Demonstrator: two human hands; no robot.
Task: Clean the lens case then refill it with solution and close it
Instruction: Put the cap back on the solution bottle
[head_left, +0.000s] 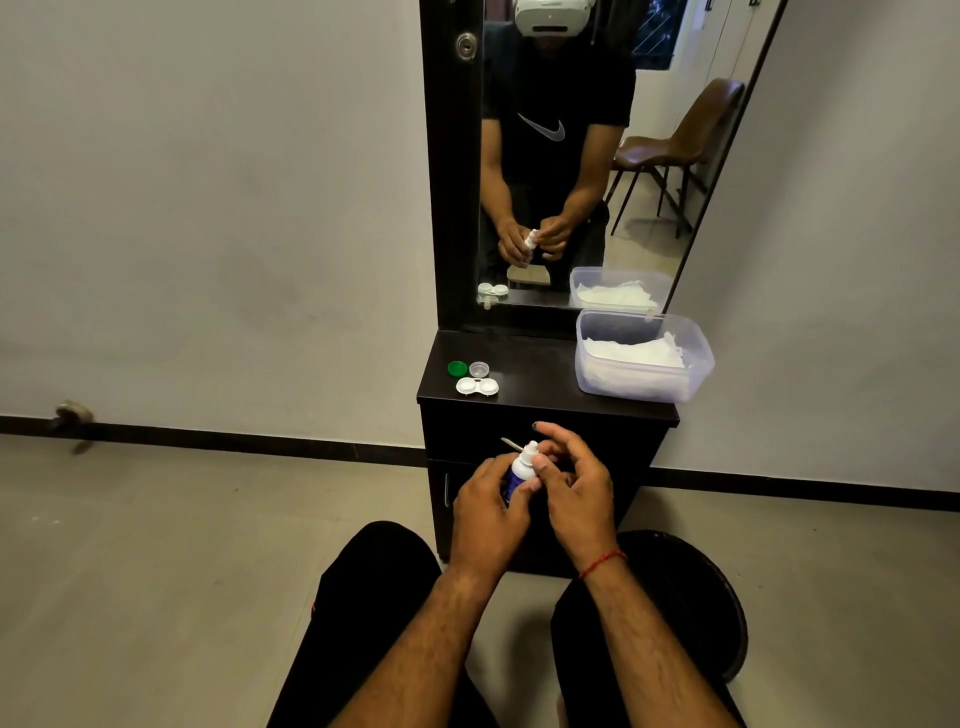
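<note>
Step in hand, as judged: opening the bottle (521, 470) ahead of the refill.

- **Grip:** The left hand (485, 512) wraps the bottle's body, nozzle up. The right hand (576, 493) sits at the neck, thumb against it and fingers loosely curled. Whether it pinches a cap cannot be told.
- **Advised:** Hold the bottle upright until it is over the wells, tip clear of skin.
- **Case:** The case (477, 386) lies open on the dresser (540, 379), at eleven o'clock from the hands. It is white, twin wells up, contents not discernible.
- **Nearby:** The green cap (457, 368) and clear cap (478, 369) lie loose just beyond it, at twelve. The tub (696, 358) stands at three.
</note>
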